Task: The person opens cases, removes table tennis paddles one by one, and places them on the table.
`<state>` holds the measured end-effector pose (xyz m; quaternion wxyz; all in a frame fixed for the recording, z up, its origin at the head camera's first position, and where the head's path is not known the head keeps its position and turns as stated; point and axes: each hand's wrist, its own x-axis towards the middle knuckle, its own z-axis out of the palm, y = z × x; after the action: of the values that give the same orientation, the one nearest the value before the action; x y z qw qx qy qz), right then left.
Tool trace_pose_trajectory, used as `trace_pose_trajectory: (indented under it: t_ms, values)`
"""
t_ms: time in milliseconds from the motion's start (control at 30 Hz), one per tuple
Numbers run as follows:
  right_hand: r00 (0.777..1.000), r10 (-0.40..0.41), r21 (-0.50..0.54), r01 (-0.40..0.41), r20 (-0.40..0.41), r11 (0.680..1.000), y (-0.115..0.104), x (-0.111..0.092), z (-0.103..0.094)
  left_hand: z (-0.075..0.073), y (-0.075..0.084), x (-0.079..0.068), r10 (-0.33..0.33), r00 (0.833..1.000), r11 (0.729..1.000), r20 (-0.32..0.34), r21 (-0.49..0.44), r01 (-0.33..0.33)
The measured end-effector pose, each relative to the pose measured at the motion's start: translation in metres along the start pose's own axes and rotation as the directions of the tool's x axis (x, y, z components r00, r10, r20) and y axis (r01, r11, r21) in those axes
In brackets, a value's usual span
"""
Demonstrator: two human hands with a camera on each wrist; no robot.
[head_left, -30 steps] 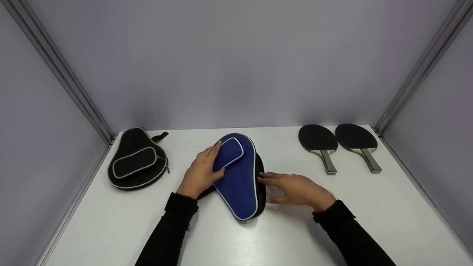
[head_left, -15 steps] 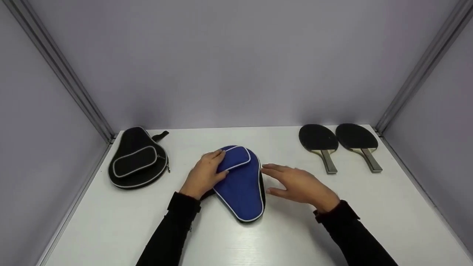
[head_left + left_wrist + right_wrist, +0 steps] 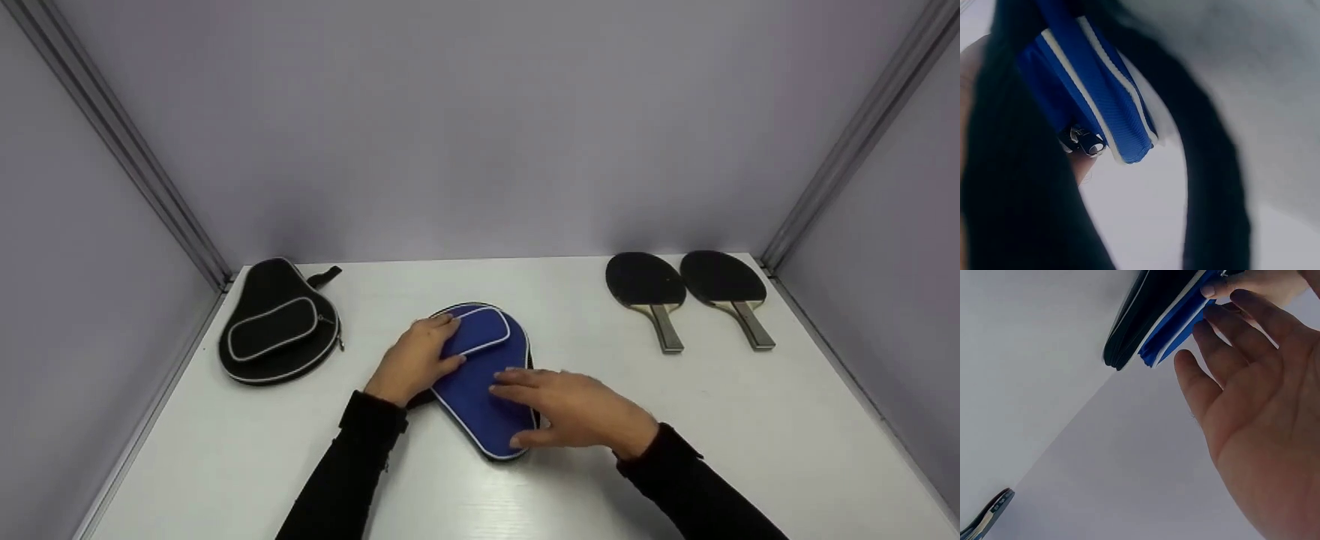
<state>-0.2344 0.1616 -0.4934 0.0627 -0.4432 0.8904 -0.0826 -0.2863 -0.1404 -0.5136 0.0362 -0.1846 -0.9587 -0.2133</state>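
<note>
Pale grey walls (image 3: pixel 480 135) close in a white worktop (image 3: pixel 420 495) on three sides. From the head view I see a blue fabric paddle-shaped case with white piping (image 3: pixel 471 397) lying near the middle, its wide end towards the back wall. The person's left hand (image 3: pixel 414 358) rests on its left edge, fingers extended across the front pocket (image 3: pixel 484 330). Their right hand (image 3: pixel 577 411), fingers loosely straight and holding nothing, is over the narrow end; whether it touches I can't tell. Left of them lies a black fabric case with light piping (image 3: pixel 271 326); well to the right, two black table tennis paddles with pale handles (image 3: pixel 646 281) (image 3: pixel 724 279) lie side by side.

On the left wrist view, blurred dark bands (image 3: pixel 1213 157) cross in front of the blue case, and a metal zip pull (image 3: pixel 1088 143) hangs at its side.

By the right wrist view, a second black case (image 3: pixel 1134 329) lies against the blue one, and the right palm shows with its fingers unclosed.
</note>
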Motion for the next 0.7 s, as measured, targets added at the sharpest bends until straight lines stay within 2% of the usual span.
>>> trace_pose_trajectory:
  t_ms: [133,267,533,700]
  values:
    - [0.998,-0.022,0.026,0.02,0.067,0.999,-0.012,0.004,0.009,-0.001,0.001,-0.001,0.001,1.0,1.0,0.016,-0.002,-0.001]
    - [0.995,0.007,0.021,-0.009,0.095,1.0,-0.019,0.007,0.016,-0.002,0.002,-0.002,0.014,1.0,1.0,0.025,-0.011,-0.013]
    - [0.995,0.044,0.032,-0.047,0.09,0.998,-0.015,0.007,0.017,-0.003,0.005,-0.005,0.025,0.999,1.0,0.046,-0.011,-0.024]
    - [0.997,0.046,0.026,-0.048,0.06,0.999,-0.01,0.008,0.017,-0.003,0.006,-0.007,0.031,0.998,1.0,0.059,-0.001,-0.031]
